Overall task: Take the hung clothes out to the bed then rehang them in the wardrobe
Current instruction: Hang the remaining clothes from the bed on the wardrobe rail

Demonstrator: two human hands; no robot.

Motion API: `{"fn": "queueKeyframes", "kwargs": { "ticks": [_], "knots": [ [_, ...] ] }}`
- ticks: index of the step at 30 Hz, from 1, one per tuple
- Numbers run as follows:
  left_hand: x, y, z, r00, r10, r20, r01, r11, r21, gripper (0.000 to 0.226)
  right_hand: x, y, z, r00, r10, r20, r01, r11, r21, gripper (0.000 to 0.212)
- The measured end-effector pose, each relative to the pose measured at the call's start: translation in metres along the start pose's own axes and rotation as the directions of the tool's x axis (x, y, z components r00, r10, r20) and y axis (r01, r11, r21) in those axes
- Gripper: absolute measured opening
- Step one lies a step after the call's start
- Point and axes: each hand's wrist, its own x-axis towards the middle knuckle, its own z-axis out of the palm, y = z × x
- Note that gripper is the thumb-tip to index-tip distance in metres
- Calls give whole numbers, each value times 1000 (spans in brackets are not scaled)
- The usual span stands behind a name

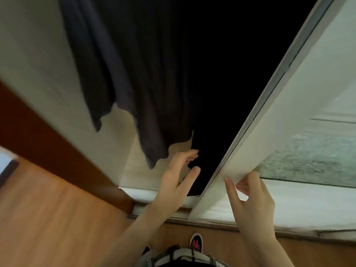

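Dark grey clothes (123,74) hang inside the open wardrobe, their wavy hems ending just above my left hand. My left hand (177,176) reaches into the dark opening below the hems with fingers spread and loose, holding nothing. My right hand (250,199) lies on the cream sliding door (289,116), thumb near the door's left edge and fingers straight against its face. The rail and hangers are out of view above.
The wardrobe's white side wall (38,64) stands to the left, with a brown wooden strip (48,141) beside it. A sliding track (173,211) runs along the base. Wooden floor (57,218) lies underneath, and my foot in a pink-marked shoe (196,242) stands near the track.
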Motion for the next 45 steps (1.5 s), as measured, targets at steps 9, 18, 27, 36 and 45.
{"fn": "queueKeyframes", "kwargs": {
  "ticks": [9, 18, 27, 36, 45],
  "knots": [
    [-60, -10, -129, 770, 10, -638, 134, 975, 177, 31, -2, -56, 53, 953, -262, 150, 265, 964, 2, 22],
    [-52, -43, -235, 445, -182, -877, 292, 955, -50, 59, -10, -103, 107, 886, -417, 204, 421, 907, 25, 15],
    [-44, -59, -270, 539, -263, -800, 282, 951, -122, 54, -19, -155, 157, 850, -492, 187, 505, 863, -23, 14],
    [-55, -60, -285, 609, -265, -747, 227, 961, -157, 47, -25, -207, 209, 786, -586, 194, 598, 802, 1, 16],
    [-54, -61, -290, 617, -265, -741, 255, 958, -130, 39, -29, -252, 250, 709, -665, 234, 684, 729, -1, 24]
  ]
}}
